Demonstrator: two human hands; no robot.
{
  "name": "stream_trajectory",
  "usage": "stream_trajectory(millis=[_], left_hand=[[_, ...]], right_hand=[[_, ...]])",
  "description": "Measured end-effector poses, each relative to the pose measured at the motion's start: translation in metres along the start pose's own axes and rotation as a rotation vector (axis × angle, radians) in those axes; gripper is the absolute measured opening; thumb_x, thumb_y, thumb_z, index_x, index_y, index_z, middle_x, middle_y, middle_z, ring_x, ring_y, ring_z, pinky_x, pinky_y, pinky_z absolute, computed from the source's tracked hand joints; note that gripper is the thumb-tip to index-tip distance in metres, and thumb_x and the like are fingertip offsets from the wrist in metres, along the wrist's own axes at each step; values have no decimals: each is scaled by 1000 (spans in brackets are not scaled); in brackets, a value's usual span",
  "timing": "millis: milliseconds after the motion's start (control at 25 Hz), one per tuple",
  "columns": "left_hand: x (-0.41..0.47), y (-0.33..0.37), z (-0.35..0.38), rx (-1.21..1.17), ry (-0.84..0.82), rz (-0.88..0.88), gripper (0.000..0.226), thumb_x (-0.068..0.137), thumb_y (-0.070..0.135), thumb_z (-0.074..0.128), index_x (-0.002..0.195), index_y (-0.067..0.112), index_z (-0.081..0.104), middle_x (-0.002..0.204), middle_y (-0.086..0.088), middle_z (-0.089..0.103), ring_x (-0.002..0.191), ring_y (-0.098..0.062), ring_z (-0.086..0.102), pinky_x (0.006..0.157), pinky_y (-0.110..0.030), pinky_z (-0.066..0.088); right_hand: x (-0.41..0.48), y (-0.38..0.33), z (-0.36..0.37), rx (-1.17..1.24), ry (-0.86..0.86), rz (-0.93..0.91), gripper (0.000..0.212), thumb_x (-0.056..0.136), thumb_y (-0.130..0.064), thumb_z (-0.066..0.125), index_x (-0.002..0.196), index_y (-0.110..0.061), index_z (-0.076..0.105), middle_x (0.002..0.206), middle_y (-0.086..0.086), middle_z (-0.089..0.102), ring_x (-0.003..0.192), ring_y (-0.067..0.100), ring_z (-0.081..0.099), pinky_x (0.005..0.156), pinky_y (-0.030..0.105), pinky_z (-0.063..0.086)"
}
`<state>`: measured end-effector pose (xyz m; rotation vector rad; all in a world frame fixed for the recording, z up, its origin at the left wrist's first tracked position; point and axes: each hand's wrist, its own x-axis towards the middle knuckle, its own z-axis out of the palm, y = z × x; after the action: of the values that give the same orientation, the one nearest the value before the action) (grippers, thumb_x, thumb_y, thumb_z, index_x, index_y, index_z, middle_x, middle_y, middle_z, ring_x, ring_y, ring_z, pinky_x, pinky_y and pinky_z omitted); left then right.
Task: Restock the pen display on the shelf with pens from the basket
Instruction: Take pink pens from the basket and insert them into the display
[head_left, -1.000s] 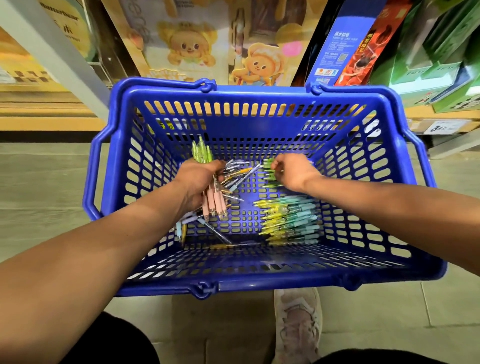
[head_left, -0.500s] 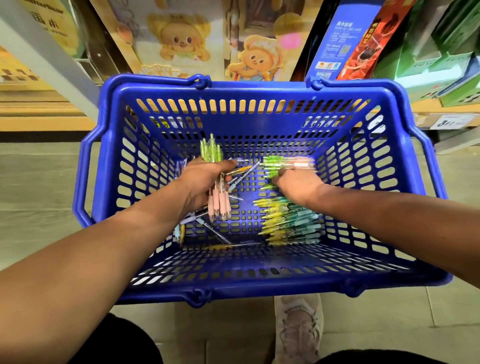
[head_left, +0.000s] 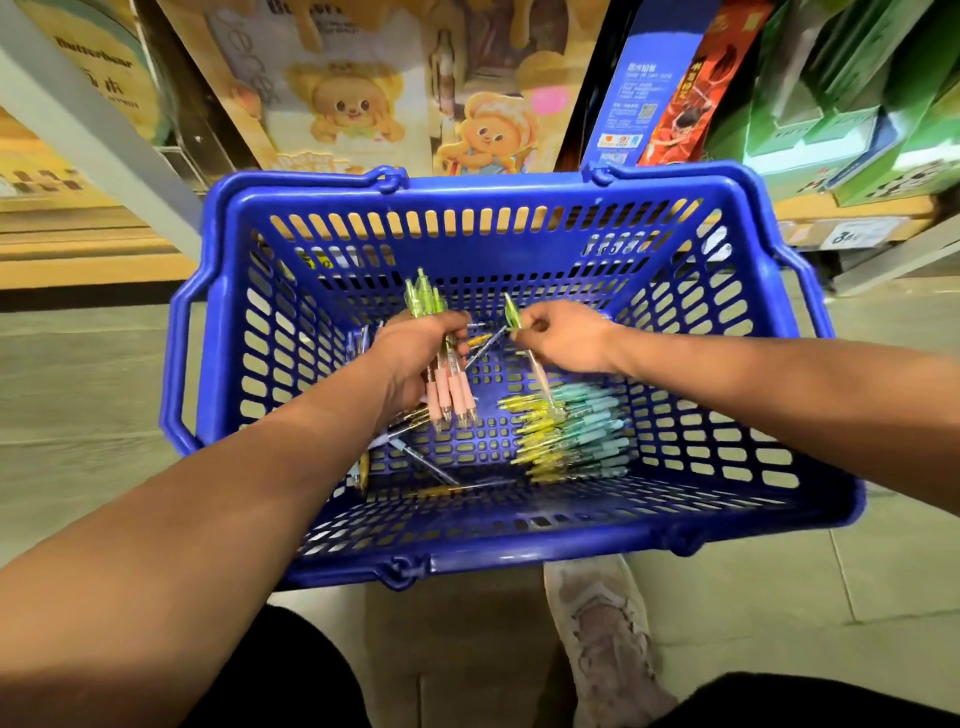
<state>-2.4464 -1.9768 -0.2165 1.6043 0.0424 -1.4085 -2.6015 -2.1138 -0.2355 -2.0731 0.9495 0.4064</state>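
Left hand (head_left: 415, 358) grips a bundle of pink-gripped pens (head_left: 448, 387), green tops up, over the middle of the blue basket (head_left: 498, 188). Just at its 3 o'clock the right hand (head_left: 563, 343) pinches a single pen (head_left: 537, 376) of the same kind. A pile of yellow and teal pens (head_left: 571, 436) lies on the basket floor at 5 o'clock, with loose pens (head_left: 431, 467) at 7 o'clock. The shelf (head_left: 88, 267) runs behind the basket, from 10 to 2 o'clock.
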Motion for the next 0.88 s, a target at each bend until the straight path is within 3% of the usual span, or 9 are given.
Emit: stream_trajectory(millis=[80,160,320,400,480,560,760,880], left_hand=[[1,2,3,11,6,-5,46,93,14,70,133,-2,54,69,-3,65,58,-17,60,63,-33,53],[0,2,8,12,15,-10,32,94,15,69,121,1,60,65,-3,64,56,-17,58,61,-31,51],[2,-2,13,41,8,-12,10,94,16,68,92,8,63,69,-6,61,51,-14,57,50,-25,50],[2,-2,10,34,6,-33,16,93,18,71,101,6,64,79,-8,64,51,-13,62,46,-24,50],[6,0,4,-14,35,-20,51,89,17,76,132,1,55,104,-16,70,70,-18,73,54,-30,57],[8,3,-2,-90,62,24,72,87,15,78,148,4,41,118,-19,69,79,-21,74,65,-37,59],[-26,3,-11,-180,147,18,53,93,15,73,137,0,46,108,-14,69,66,-15,69,62,-35,59],[-71,10,-6,-280,109,-27,33,95,11,70,124,-1,59,96,-10,69,67,-15,69,68,-36,58]], right_hand=[[-7,1,0,366,-49,78,5,100,-20,61,99,-15,62,89,2,74,79,11,70,73,32,60],[-13,5,1,623,-71,122,7,98,-4,61,104,-9,60,97,10,76,92,20,75,85,36,62],[-7,8,10,720,-74,108,10,98,-10,61,107,-11,65,96,3,79,94,17,76,82,32,62],[0,5,14,769,-65,109,8,98,-19,65,103,-18,71,91,-5,78,91,12,74,78,28,61],[9,1,13,782,-39,118,10,98,-23,66,101,-20,74,89,-8,77,92,10,71,75,25,59],[18,-4,10,802,-47,96,11,96,-18,67,105,-16,74,97,1,78,95,16,73,79,28,60],[5,-30,2,910,-62,125,21,81,-16,79,99,-10,71,89,8,78,79,17,75,74,27,62],[-32,-49,-9,953,-61,164,8,90,-14,73,97,-10,70,82,3,77,74,13,74,71,24,61]])
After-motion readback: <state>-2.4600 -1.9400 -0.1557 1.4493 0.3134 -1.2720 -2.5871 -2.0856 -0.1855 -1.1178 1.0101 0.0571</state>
